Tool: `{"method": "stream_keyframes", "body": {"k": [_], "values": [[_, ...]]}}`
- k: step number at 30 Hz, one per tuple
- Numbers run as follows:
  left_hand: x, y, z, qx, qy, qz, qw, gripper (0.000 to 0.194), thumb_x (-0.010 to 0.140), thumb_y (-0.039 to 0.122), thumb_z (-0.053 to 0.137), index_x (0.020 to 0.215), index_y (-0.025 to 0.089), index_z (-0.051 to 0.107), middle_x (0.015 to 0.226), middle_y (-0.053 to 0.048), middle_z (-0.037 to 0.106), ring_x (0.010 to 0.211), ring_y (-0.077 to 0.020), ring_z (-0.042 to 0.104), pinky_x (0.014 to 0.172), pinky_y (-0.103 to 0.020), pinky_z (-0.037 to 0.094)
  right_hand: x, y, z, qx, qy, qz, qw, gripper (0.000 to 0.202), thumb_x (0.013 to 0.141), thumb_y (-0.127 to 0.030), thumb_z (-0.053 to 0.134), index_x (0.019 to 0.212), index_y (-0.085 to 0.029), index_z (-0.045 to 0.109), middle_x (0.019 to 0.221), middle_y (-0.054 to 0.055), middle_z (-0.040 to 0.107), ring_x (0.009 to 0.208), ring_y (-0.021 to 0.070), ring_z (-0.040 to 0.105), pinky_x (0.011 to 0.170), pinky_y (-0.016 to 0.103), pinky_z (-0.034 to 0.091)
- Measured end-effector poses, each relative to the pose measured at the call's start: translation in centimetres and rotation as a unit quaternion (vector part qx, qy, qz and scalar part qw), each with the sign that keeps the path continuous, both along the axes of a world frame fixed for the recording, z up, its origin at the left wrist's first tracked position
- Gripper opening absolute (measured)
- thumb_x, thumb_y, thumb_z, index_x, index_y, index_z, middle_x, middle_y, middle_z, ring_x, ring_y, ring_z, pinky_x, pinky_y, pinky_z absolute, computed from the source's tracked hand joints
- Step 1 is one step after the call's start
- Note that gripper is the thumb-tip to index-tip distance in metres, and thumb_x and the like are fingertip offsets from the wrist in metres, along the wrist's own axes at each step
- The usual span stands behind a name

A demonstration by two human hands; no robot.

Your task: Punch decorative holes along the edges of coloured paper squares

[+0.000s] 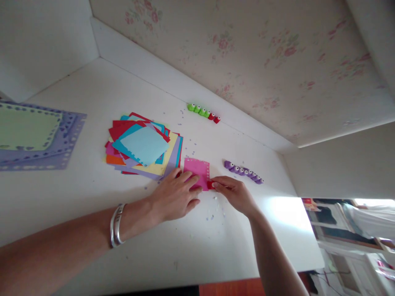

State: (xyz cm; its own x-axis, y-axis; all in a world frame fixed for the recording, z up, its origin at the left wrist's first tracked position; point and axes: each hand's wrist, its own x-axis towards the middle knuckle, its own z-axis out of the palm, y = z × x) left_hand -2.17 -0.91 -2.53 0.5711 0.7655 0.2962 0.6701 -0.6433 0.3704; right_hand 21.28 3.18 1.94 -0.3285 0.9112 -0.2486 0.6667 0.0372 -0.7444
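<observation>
A small pink sheet of paper (197,167) lies on the white table, with a row of punched holes along its top and right edges. My left hand (173,195) rests on the sheet's lower left part, its fingers spread and lying flat. At the sheet's lower right edge, my right hand (233,192) pinches a small red paper punch (211,185), which is partly covered by the fingers. Left of the sheet is a loose pile of coloured paper (145,144), with a light blue piece on top.
A row of green and red punches with eye-like dots (202,111) stands near the back wall. Several purple ones (243,170) line up at the right. Punched purple and pale green sheets (72,137) lie far left. Tiny paper bits dot the table (138,255).
</observation>
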Motion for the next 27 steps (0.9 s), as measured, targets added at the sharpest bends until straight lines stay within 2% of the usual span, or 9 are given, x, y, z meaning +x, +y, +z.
{"method": "stream_keyframes", "body": {"k": [7, 16, 27], "values": [[-0.15, -0.10, 0.28, -0.016, 0.021, -0.007, 1.000, 0.036, 0.095, 0.048, 0.044, 0.118, 0.028, 0.065, 0.124, -0.008, 0.059, 0.112, -0.0299, 0.049, 0.093, -0.049, 0.033, -0.33, 0.10, 0.36, -0.006, -0.020, 0.000, 1.000, 0.021, 0.086, -0.039, 0.063, 0.096, -0.026, 0.077, 0.101, 0.004, 0.074, 0.090, 0.0213, 0.069, 0.079, 0.034, 0.056], [-0.13, 0.02, -0.27, -0.010, 0.012, -0.009, 1.000, 0.040, 0.094, 0.051, 0.043, 0.123, 0.030, 0.062, 0.128, -0.007, 0.058, 0.126, -0.0311, 0.041, 0.110, -0.054, 0.017, -0.79, 0.36, 0.95, -0.040, -0.037, 0.001, 0.999, 0.020, 0.085, -0.039, 0.065, 0.094, -0.026, 0.077, 0.099, 0.003, 0.075, 0.089, 0.0200, 0.069, 0.080, 0.033, 0.054], [-0.08, 0.04, -0.63, -0.006, -0.005, -0.010, 1.000, 0.039, 0.094, 0.051, 0.045, 0.122, 0.030, 0.063, 0.133, -0.006, 0.057, 0.128, -0.0296, 0.042, 0.111, -0.053, 0.016, -0.92, 0.91, 0.91, -0.076, -0.031, -0.004, 0.997, 0.019, 0.082, -0.038, 0.067, 0.092, -0.025, 0.077, 0.101, 0.004, 0.074, 0.091, 0.0207, 0.068, 0.085, 0.034, 0.052]]}}
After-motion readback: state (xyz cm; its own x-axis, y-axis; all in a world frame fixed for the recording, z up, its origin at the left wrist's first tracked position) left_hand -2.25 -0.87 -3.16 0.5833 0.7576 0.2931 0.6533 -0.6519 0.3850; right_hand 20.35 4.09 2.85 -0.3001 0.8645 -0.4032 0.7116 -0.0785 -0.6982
